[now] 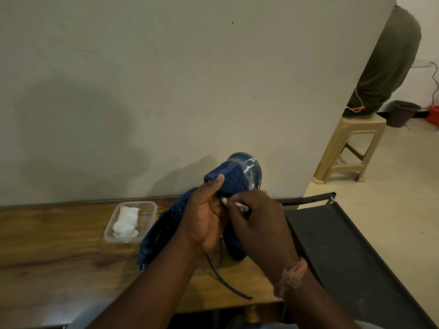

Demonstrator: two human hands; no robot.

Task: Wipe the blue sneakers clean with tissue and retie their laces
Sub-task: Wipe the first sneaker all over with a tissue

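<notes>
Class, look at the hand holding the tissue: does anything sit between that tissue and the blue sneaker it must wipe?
Nothing visible does. The right hand pinches the tissue right against the raised sneaker, which the left hand grips. Spare tissue sits apart in the plastic container.

The scene is dim and warm-toned, with soft indoor light. A broad, blurred shadow lies on the wall (166, 79) at left, and a smaller one falls on it just left of the raised sneaker (237, 176). The floor (392, 186) at far right is brighter than the rest. The wooden table (59, 245) shows a faint sheen at its near left edge. The wide lens bends straight lines near the edges: the wall corner leans at right. The hands and forearms look slightly soft, and fine detail is smeared throughout.
</notes>
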